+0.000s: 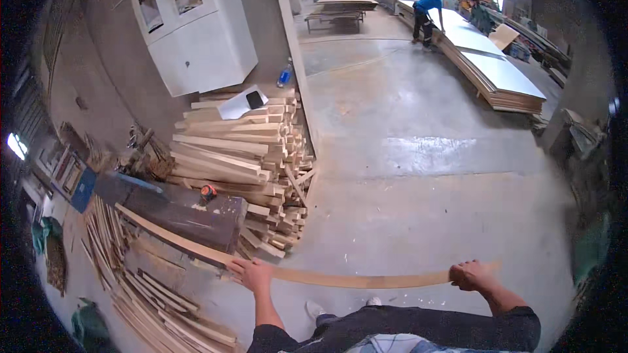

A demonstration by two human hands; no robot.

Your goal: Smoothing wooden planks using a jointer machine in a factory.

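Observation:
A long, thin wooden strip (366,281) spans the space in front of my body, its left part lying along the edge of a dark machine table (176,212). Near the strip's right end, my right hand (472,276) is closed around it. My left hand (254,276) grips the strip further left, just past the table's near corner, with the fingers over its top. The undersides of both grips are hidden. On the table sits a small orange-and-black tape measure (208,191).
A large stack of wooden battens (229,150) rises behind the table, with paper, a dark phone-like object and a blue bottle (284,76) on or near it. Loose strips (163,314) lie on the floor at left. A co-worker (428,13) leans over stacked panels (497,78).

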